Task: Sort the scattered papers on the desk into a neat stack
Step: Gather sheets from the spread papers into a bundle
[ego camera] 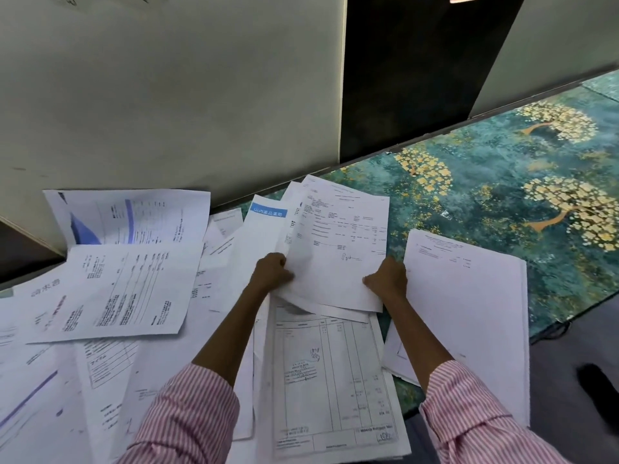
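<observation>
Many white printed papers lie scattered over the desk, overlapping at all angles. My left hand [272,270] and my right hand [388,277] grip the lower corners of a small bundle of sheets [338,242], lifted slightly above the pile; the top sheet carries a printed form and a signature. Under the bundle lies a table-lined invoice sheet [331,383]. A squared-up stack of white papers [465,316] lies just right of my right hand. Loose sheets [124,289] cover the desk to the left.
A teal desk cover with yellow flower trees [502,182] shows at the right. A pale partition wall [167,95] with a black panel [412,72] stands directly behind the papers. Dark floor and a shoe [599,383] appear at the lower right.
</observation>
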